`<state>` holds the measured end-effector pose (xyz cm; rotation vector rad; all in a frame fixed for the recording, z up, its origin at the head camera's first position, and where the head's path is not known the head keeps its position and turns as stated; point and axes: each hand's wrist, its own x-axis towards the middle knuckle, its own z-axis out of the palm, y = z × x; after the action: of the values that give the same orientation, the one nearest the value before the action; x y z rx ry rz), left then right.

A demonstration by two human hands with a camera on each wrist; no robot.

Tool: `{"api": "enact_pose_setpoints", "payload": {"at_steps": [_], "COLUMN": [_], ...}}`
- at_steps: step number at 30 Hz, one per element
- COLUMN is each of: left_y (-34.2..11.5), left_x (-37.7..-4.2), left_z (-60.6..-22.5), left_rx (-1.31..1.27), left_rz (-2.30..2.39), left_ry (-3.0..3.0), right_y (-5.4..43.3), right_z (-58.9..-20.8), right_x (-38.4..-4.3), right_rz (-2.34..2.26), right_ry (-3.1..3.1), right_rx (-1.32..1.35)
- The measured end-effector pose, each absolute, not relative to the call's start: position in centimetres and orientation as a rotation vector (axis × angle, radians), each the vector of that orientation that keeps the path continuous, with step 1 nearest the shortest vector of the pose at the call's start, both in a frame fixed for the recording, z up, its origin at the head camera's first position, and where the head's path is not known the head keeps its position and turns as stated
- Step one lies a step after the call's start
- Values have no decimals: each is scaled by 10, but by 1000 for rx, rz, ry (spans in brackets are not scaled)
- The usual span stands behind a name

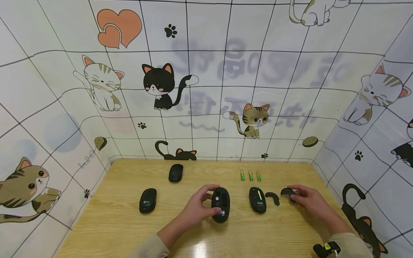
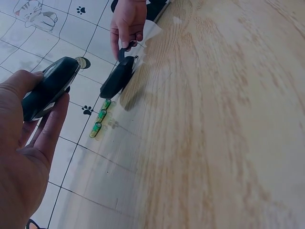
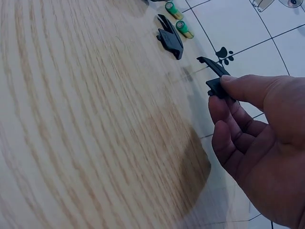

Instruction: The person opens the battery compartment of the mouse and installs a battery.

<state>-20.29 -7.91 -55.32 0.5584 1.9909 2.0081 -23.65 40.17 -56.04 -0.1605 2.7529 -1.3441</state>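
Left grip (image 1: 197,207): clamped on a black mouse (image 1: 222,205), thumb on its underside and fingers round the far side, so the digits stand apart only by the body between them. The underside faces the head view, a dark recess showing along it. Whether the mouse clears the table (image 1: 109,229) I cannot tell.

Right grip (image 1: 306,200): nearly together – thumb and fingertip pinching a small, dark curved cover (image 3: 217,86) by one end. In the right wrist view the free end of this piece points away from my palm; my other fingers curl loosely below and bear on nothing I can see.

Between the two grips, on the table: a second mouse (image 1: 255,204), underside up, with a green-and-pale battery (image 1: 260,195) in its slot. Just beside it, on my right-hand side, lies a loose cover (image 1: 273,197) of like shape. Three green batteries (image 1: 250,176) sit in a row farther back. Off to the left, well apart – a near mouse (image 1: 147,200) and a far mouse (image 1: 175,173), both top side up.
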Motion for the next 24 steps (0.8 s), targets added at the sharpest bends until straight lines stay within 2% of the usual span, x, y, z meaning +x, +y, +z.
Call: {"api": "enact_pose_setpoints", "payload": {"at_steps": [24], "left_y": [-78], "left_x": [-202], "left_z": [-550], "left_rx": [570], "left_rz": [2019], "left_ry": [1979], "right_y": [396], "right_z": [-562], "right_x": [-238], "right_rz": [-1077], "right_ry": [2846], "right_rx": [-181]}}
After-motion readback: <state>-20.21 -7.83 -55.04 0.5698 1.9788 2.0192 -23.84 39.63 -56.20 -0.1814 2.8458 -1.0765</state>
